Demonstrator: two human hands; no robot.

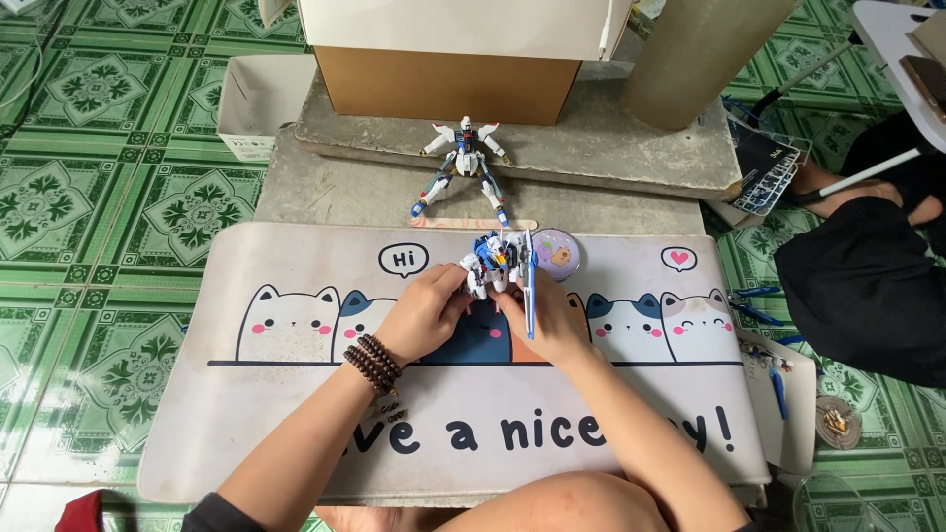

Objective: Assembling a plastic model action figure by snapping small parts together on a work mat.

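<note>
both hands, left hand and right hand, close their fingers on a blue-white robot model. it sits over the cat-print mat near the far edge. a second robot model lies beyond.

Bright, even daylight; soft shadows, sharp focus, slight wide-angle bend at edges.

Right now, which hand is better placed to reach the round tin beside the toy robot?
Probably the right hand: the round tin lies just beyond it on the mat, while the left hand sits across the small robot model both hold.
</note>
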